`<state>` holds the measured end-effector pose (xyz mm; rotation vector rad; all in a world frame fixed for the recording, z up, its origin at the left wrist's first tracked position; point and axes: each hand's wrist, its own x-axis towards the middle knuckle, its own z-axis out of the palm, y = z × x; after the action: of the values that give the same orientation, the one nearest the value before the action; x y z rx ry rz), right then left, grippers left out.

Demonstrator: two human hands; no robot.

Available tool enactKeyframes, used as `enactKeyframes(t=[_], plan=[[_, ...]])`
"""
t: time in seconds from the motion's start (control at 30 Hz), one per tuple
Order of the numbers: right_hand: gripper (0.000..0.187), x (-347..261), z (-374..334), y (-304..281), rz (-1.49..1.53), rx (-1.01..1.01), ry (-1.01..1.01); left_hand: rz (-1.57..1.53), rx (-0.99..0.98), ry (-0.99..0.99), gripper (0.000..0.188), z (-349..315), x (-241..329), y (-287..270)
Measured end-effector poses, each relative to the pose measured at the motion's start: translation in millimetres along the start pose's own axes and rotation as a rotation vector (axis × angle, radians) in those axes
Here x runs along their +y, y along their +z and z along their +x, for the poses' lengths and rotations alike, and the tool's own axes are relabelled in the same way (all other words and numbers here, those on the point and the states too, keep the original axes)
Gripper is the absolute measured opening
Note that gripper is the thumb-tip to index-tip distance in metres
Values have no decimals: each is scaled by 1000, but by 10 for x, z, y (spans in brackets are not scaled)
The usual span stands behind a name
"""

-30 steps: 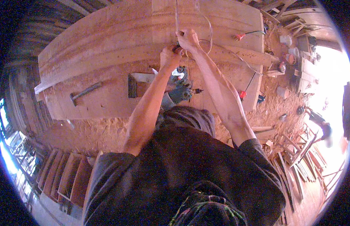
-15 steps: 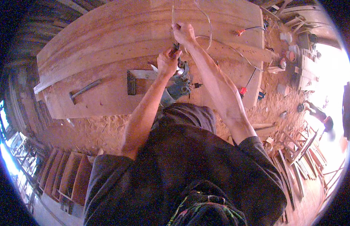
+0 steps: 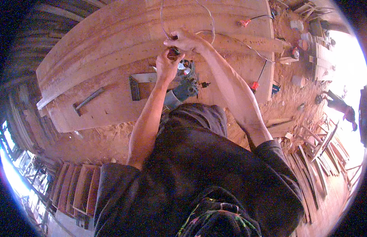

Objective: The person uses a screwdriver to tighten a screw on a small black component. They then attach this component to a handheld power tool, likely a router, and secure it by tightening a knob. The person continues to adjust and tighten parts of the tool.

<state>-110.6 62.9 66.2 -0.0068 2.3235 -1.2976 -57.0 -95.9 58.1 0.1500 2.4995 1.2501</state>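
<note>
My left hand (image 3: 167,63) is closed round a small dark thing, mostly hidden by the fingers. Just beyond it, my right hand (image 3: 186,41) pinches a thin pale cable (image 3: 162,19) that loops over the far part of the wooden table. The two hands are close together. Below them, near my body, a grey-green power tool (image 3: 187,87) with a rounded guard lies on the table (image 3: 116,83). An L-shaped piece (image 3: 135,87) with a dark end lies left of the tool. Farther left is a hammer (image 3: 88,99).
An orange plug (image 3: 243,23) on a dark cord lies at the far right of the table, and a red-ended cord (image 3: 254,86) near its right edge. Wood strips (image 3: 306,173) are piled at the right; wooden boxes (image 3: 75,185) stand lower left. Another person (image 3: 339,103) is at far right.
My right hand has turned, its fingers now pointing left, and come closer to my left hand. Both hands sit slightly farther left in view. The person at far right has shifted.
</note>
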Motion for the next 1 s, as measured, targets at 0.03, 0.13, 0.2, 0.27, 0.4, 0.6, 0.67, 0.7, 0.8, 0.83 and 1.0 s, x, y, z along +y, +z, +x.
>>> enactKeyframes(t=[0.03, 0.13, 0.2, 0.27, 0.4, 0.6, 0.67, 0.7, 0.8, 0.83, 1.0], plan=[[41, 22, -23, -7, 48, 18, 1, -34, -25, -4, 47, 13, 15, -8], [37, 90, -91, -18, 152, 65, -8, -74, -157, -13, 29, 97, 9, 10], [34, 98, -135, -32, 170, 91, -25, -118, -148, -5, 29, 87, 38, 26], [39, 91, -156, -1, 114, 166, 1, -148, -116, 8, 28, 66, 78, 37], [42, 152, -191, 143, 147, 283, 61, -187, -96, 1, 29, -10, 94, 76], [42, 61, -324, 71, 126, 330, 110, -222, -90, 11, 31, -19, -20, 254], [40, 152, -300, 67, 128, 335, 116, -176, -108, 25, 35, -74, 44, 279], [39, 183, -287, 55, 131, 336, 117, -97, -122, 49, 40, -113, 63, 297], [32, 254, -283, 34, 175, 457, 77, 10, -159, 2, 49, -220, 161, 342], [33, 259, -268, 25, 163, 476, 61, 25, -173, -34, 52, -237, 207, 329], [34, 211, -299, -135, 153, 452, 61, 26, -219, -5, 52, -186, 292, 255]])
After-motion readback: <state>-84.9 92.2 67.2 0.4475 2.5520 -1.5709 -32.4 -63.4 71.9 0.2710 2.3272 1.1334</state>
